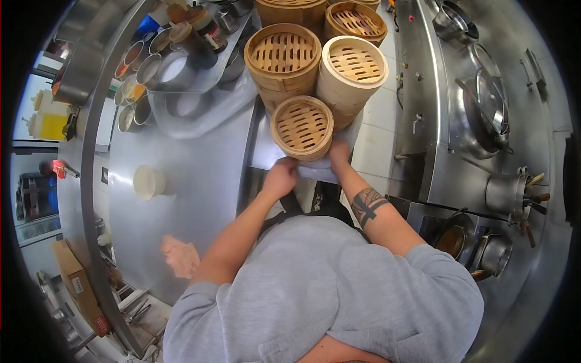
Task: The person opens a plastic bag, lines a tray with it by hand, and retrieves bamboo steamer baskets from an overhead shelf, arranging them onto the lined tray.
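A small round bamboo steamer [302,125] with a slatted lid stands at the front edge of a metal stand [264,145]. My left hand [280,177] is closed at that edge, just below the steamer's left side. What its fingers hold, if anything, is hidden. My right hand [339,153] is at the steamer's lower right, by the same edge, with its fingers mostly out of sight. Right behind the small steamer rise a darker steamer stack [282,57] and a paler steamer stack [351,78].
To the left runs a steel worktop [206,163] with a pale tub [149,182], a pinkish cloth-like piece [180,256] and several ingredient containers. A sauce bottle [207,29] stands at the back. On the right are a stove with a wok [484,109] and a utensil pot [506,192].
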Demonstrator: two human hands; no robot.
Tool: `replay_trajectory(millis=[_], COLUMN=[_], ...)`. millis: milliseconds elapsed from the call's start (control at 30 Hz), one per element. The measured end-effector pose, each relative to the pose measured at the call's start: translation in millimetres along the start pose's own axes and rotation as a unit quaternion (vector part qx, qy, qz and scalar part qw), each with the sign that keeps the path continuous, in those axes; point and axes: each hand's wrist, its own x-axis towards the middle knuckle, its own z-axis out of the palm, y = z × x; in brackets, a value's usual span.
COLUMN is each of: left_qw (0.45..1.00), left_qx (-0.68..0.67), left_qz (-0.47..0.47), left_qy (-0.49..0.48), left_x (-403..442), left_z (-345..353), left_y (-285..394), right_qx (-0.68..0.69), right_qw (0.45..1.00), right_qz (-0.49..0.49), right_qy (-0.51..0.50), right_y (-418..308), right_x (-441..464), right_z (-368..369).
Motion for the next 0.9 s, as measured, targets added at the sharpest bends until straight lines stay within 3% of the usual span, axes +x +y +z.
replay_trajectory(millis=[67,100,133,167,233,267,400,500,567,600,700,800,867,900], left_qw=[0.962,0.932,0.869,0.782,0.74,0.698,0.74,0.739,0.746,0.751,0.718,0.715,0.666,0.716], left_qx=[-0.13,-0.212,-0.361,-0.499,-0.575,-0.638,-0.55,-0.57,-0.555,-0.541,-0.619,-0.63,-0.675,-0.574], left_qz=[-0.177,-0.261,-0.308,-0.346,-0.338,-0.322,-0.378,-0.336,-0.332,-0.33,-0.306,-0.281,-0.258,-0.328], left_qy=[0.166,0.139,0.14,0.139,0.094,0.042,0.086,0.125,0.157,0.185,0.091,0.116,0.187,0.223], left_x=[-7.0,-0.5,14.6,30.1,53.9,59.2,59.3,58.3,56.0,53.7,62.8,65.9,69.0,73.8], left_z=[-2.9,-10.5,-4.7,4.5,8.5,10.4,-1.0,16.7,21.2,20.5,37.6,40.8,42.7,42.7], left_y=[-5.5,-11.8,-26.5,-43.9,-54.9,-57.6,-41.5,-65.7,-54.1,-45.5,-79.3,-62.8,-56.1,-54.1], right_qx=[-0.069,-0.165,-0.26,-0.267,-0.407,-0.393,-0.268,-0.336,-0.346,-0.371,-0.357,-0.262,-0.187,-0.171], right_qw=[0.996,0.977,0.94,0.937,0.819,0.844,0.886,0.856,0.829,0.844,0.823,0.835,0.853,0.852], right_qz=[-0.06,-0.131,-0.2,-0.202,-0.374,-0.302,-0.238,-0.279,-0.373,-0.311,-0.375,-0.433,-0.434,-0.43], right_qy=[0.005,-0.042,-0.091,-0.096,-0.156,-0.204,-0.294,-0.277,-0.233,-0.23,-0.232,-0.214,-0.221,-0.243], right_y=[-15.3,-23.3,-27.5,-24.2,-24.5,-34.3,-36.1,-1.5,0.2,-12.2,-49.6,-40.9,-52.6,-59.2], right_x=[-23.7,-35.8,-45.0,-47.1,-52.8,-56.8,-43.7,-8.1,-7.9,-20.4,-53.9,-59.3,-74.1,-78.2], right_z=[-15.8,-25.6,-31.6,-33.3,-32.0,-35.7,-48.6,-43.5,-41.1,-42.0,-45.4,-36.8,-33.9,-32.4])
